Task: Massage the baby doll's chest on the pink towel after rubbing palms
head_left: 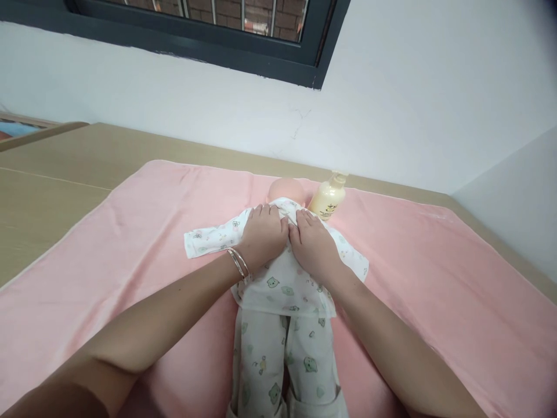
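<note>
While left hand [264, 237] and right hand [317, 247] rest on shirt [282, 290], can't tell whether either grip clamps fabric. Bottle [327, 200] sits right of head [285, 188].

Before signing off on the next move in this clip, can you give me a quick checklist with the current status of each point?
1. Left hand free: not ok, it lies on the printed shirt.
2. Right hand free: not ok, it lies on the shirt too.
3. Shirt sleeves spread out to both sides: ok.
4. Doll on the pink cloth: ok.
5. Doll face up: cannot tell, its face does not show.
6. Pump bottle out of both hands: ok, it stands beside the doll's head.
</note>
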Demonstrator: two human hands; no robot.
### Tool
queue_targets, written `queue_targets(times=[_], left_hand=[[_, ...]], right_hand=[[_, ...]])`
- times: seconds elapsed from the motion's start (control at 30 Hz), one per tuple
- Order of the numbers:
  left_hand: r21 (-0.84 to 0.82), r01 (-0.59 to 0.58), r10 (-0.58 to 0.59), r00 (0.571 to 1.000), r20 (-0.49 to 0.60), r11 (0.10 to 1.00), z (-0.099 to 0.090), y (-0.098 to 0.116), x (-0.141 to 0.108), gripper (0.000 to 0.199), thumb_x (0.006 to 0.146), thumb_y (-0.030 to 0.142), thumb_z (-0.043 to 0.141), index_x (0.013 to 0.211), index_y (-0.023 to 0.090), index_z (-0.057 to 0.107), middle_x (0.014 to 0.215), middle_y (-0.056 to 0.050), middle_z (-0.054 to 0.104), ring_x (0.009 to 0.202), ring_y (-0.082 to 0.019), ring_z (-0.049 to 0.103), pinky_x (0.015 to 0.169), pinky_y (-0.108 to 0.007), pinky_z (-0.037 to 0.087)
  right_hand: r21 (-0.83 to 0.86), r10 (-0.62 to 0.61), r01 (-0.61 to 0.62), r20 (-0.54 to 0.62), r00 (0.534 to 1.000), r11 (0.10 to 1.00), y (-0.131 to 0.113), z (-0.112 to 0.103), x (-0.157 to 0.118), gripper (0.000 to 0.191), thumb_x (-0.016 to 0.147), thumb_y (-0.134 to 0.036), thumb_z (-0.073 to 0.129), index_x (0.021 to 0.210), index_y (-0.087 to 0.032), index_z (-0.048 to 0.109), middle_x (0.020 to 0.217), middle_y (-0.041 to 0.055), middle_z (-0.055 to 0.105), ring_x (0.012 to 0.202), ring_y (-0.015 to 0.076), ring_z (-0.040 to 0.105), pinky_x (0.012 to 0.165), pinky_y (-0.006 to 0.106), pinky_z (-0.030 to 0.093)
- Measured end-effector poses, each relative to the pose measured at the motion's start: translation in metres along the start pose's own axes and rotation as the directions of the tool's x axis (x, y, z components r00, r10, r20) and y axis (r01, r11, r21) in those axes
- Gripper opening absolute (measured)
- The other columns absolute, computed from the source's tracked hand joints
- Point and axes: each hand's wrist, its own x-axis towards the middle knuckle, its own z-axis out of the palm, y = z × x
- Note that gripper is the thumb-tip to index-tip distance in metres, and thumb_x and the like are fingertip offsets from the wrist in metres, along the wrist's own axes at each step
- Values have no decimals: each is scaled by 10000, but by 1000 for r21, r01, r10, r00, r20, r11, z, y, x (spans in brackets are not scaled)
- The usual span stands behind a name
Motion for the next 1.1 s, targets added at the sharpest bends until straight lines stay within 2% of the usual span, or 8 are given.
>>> queue_targets(times=[0.33,0.83,1.1], left_hand=[[40,-48,46,998,38,998,-3,1,0,369,991,222,294,940,107,641,1023,-160,674,973,-278,609,877,-445,478],[78,-39,43,998,-46,996,2,-2,0,285,971,224,362,909,130,625,930,-128,681,892,-262,613,827,-416,492],[65,-43,43,999,-11,997,0,0,1,333,985,232,320,942,119,630,971,-138,686,923,-274,616,857,-440,491]], right_hand=[[-10,5,-5,18,1000,1000,-1,0,-1,589,1038,-297,235,1465,47,452,1507,229,499,1456,343,410,1238,496,300],[-20,12,-11,22,1000,1000,-1,0,0,567,1050,-299,251,1461,29,463,1502,220,508,1450,328,421,1237,475,303],[-10,16,-16,31,999,1000,-1,-1,0,582,1045,-303,241,1469,36,452,1506,218,504,1455,333,411,1238,479,297]])
